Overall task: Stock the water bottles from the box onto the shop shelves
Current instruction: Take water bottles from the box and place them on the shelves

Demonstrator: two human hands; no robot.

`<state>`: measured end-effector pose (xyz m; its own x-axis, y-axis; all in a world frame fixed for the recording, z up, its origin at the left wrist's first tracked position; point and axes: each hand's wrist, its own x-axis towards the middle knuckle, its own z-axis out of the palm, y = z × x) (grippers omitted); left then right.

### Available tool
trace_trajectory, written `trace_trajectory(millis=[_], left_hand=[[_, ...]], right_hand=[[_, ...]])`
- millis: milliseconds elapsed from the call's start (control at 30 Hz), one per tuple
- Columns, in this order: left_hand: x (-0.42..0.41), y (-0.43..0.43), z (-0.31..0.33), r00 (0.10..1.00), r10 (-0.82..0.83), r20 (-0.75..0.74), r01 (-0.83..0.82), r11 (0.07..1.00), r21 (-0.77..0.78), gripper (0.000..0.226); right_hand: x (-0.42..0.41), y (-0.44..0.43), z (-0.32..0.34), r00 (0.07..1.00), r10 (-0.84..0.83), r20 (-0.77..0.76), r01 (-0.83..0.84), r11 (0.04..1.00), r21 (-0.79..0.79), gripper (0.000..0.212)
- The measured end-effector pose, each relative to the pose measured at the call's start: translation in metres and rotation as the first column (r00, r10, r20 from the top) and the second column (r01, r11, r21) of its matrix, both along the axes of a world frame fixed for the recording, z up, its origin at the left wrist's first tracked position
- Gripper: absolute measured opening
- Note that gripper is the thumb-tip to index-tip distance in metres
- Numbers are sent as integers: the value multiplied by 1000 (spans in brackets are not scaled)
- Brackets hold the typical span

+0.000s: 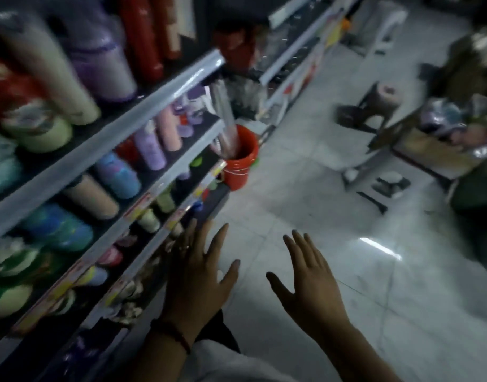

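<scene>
The frame is blurred by motion. Shop shelves (165,95) run along the left, filled with water bottles (151,146) in purple, pink, cream, blue and red. My left hand (201,274) hovers beside the lower shelf edge, fingers spread and holding nothing. My right hand (311,279) is out over the floor, also spread and empty. A cardboard box (427,150) with wrapped goods in it sits on the floor at the far right, well away from both hands.
An orange bucket (241,164) holding long wrapped sticks stands at the shelf's end. A small stool (374,106) with a roll on it is on the tiled floor (305,205) beyond. More shelving (294,59) continues behind. Dark bundles lie at the right edge.
</scene>
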<state>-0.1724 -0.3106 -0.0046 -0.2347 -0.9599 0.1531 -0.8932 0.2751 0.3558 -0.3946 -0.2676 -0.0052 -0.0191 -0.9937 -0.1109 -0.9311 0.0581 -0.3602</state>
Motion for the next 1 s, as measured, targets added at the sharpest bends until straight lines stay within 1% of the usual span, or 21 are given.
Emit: trace_trajectory(millis=[100, 200, 300, 367, 433, 567, 633, 700, 767, 833, 867, 933, 1000], left_hand=[[-54, -63, -2, 991, -132, -1, 132, 991, -25, 69], [-103, -134, -1, 963, -269, 11, 269, 963, -16, 69], [-145, -203, 8, 925, -378, 23, 377, 926, 30, 68], [-170, -245, 14, 889, -459, 0, 458, 888, 22, 65], [-196, -285, 14, 853, -522, 22, 522, 853, 29, 65], [-254, -349, 12, 814, -577, 69, 575, 817, 56, 67], [-284, -373, 9, 784, -614, 92, 612, 789, 51, 68], [-317, -400, 2, 760, -633, 148, 631, 773, 65, 71], [-354, -428, -10, 771, -614, 166, 614, 787, 58, 75], [-397, -453, -17, 792, -591, 153, 590, 805, 52, 78], [-422, -464, -17, 799, -578, 162, 579, 814, 49, 79], [-469, -487, -13, 817, -555, 158, 546, 832, 98, 80], [-514, -508, 0, 827, -545, 137, 539, 839, 80, 78]], right_hand=[[-39, -19, -16, 981, -192, -10, 191, 981, -22, 86], [-76, -68, -20, 938, -346, 7, 346, 937, -43, 84], [-108, -123, -9, 865, -500, 48, 502, 864, -34, 83], [-123, -155, -2, 798, -597, 86, 602, 796, -59, 82], [-139, -184, 1, 738, -668, 94, 674, 738, -38, 82], [-177, -229, -1, 674, -733, 89, 734, 678, 29, 83], [-202, -257, -4, 659, -744, 112, 745, 666, 33, 84], [-235, -285, -12, 656, -745, 118, 745, 665, 56, 84], [-274, -312, -22, 665, -740, 102, 739, 671, 59, 84], [-320, -340, -24, 667, -735, 120, 737, 675, 38, 86], [-347, -355, -21, 676, -728, 113, 729, 683, 47, 87], [-401, -381, -14, 686, -719, 112, 718, 694, 51, 87], [-452, -404, 1, 681, -718, 141, 724, 690, 19, 87]])
